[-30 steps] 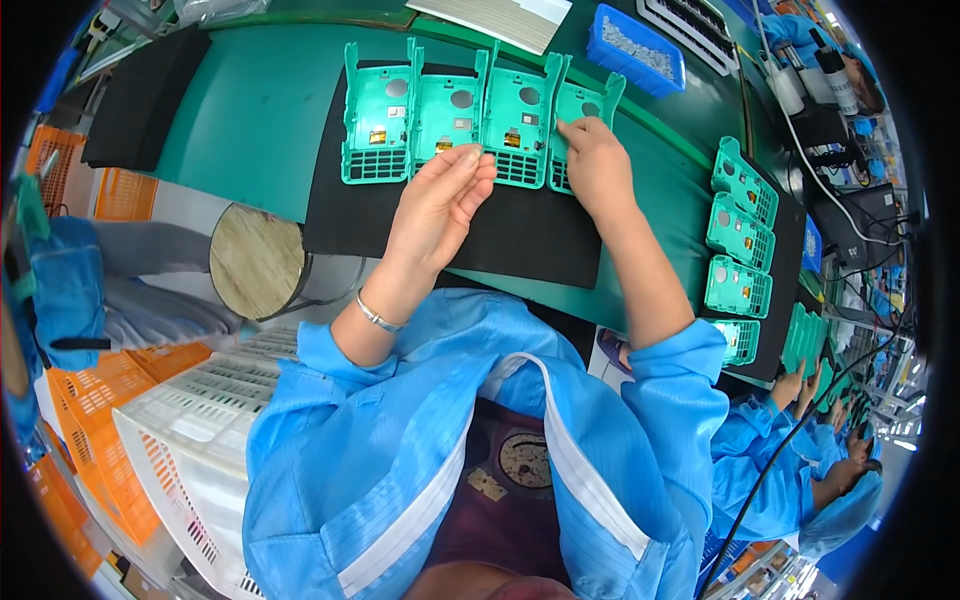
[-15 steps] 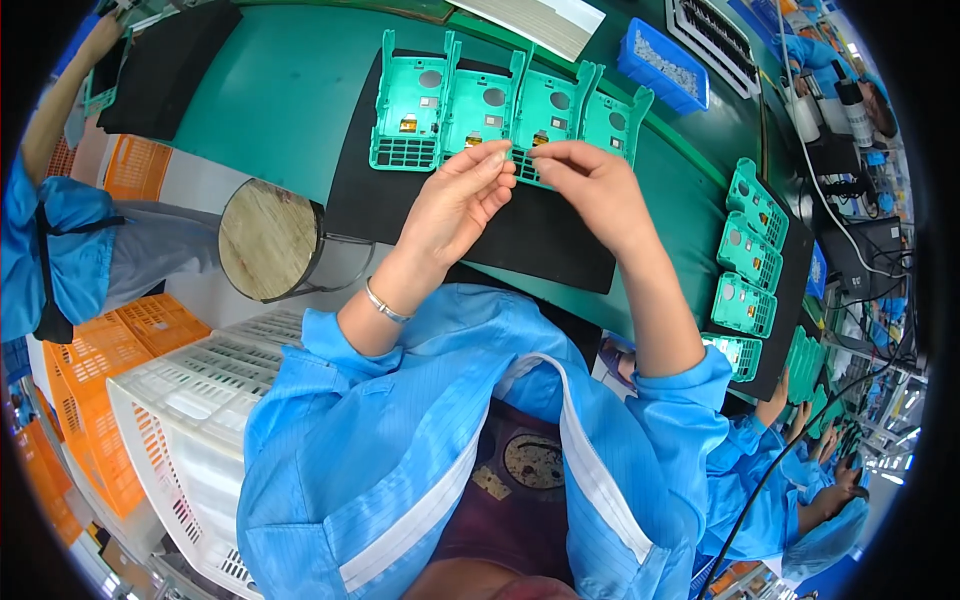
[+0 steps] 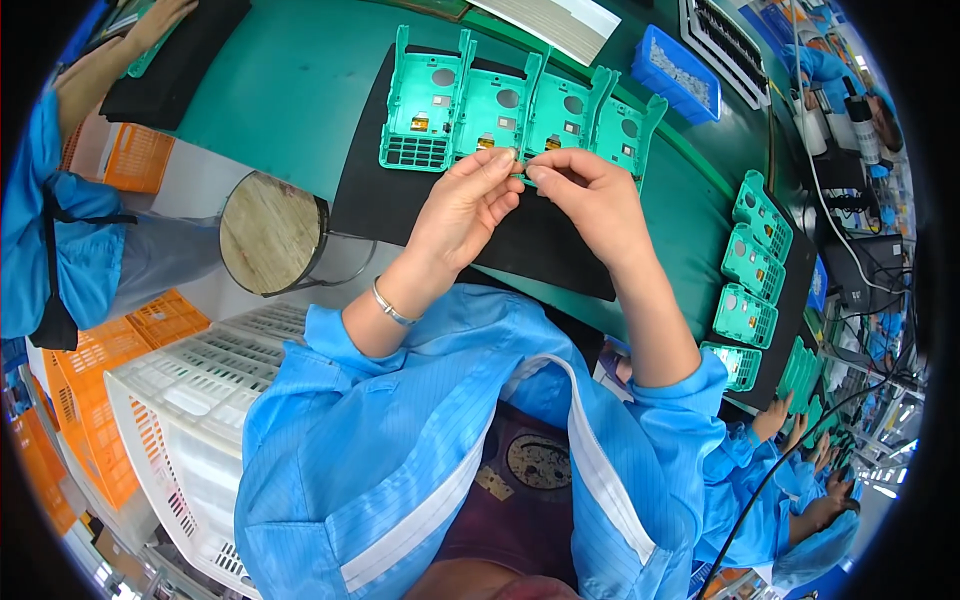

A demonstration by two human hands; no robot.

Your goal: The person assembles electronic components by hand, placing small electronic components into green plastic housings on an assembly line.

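Observation:
My left hand (image 3: 465, 205) and my right hand (image 3: 597, 200) meet over the near edge of a row of green plastic housings (image 3: 421, 98). The thumb and fingertips of each hand are pinched, almost touching one another. Whatever lies between them is too small to make out. Several housings stand side by side on a black mat (image 3: 385, 208), with tall prongs at their far ends. Each has a dark round spot, and some show a small orange-and-black piece. A grid shows at the near end of the leftmost; my hands cover parts of the middle ones.
A blue bin (image 3: 676, 74) of small clear pieces and a black-slotted tray (image 3: 728, 45) stand at the far right. More green housings (image 3: 745, 314) line a right-hand mat. At left are a round stool (image 3: 268, 235), a white crate (image 3: 190, 400) and a co-worker's arm (image 3: 95, 75).
My fingertips have drawn closer together, the right ones moving in toward the left. The co-worker's hand at the far left has reached further right.

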